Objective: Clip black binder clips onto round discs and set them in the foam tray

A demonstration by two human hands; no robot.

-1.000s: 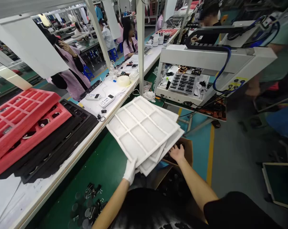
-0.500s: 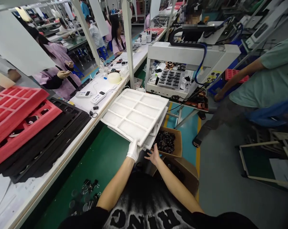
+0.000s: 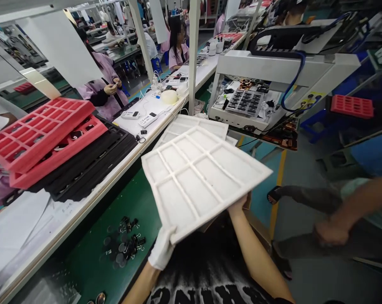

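Tray of white foam [image 3: 184,169], split by raised ribs into shallow compartments, is between both hands, in front of the wearer's dark shirt and beside the bench [image 3: 165,115]. Left hand [image 3: 162,248], white-gloved, grips the near left corner. Right hand [image 3: 237,204], bare, is under the right part of the near edge; fingers hidden behind the tray, so cannot tell whether they clasp it or only prop it. Second white tray [image 3: 189,122] shows past the far edge, partly covered; contact between the two unclear.

On the bench, left: upper red tray [image 3: 45,131] askew on lower red tray [image 3: 73,154], black trays [image 3: 97,166] beside and under them, loose papers [image 3: 16,223] nearer. Green surface [image 3: 140,202] below the bench carries binder clips [image 3: 136,245] and dark discs [image 3: 119,255]. White machine [image 3: 260,69] stands beyond, to the right. Co-worker in pink [image 3: 104,65] across the bench, hands together. Another co-worker's hand [image 3: 331,232], blurred, at far right, well apart from the trays.
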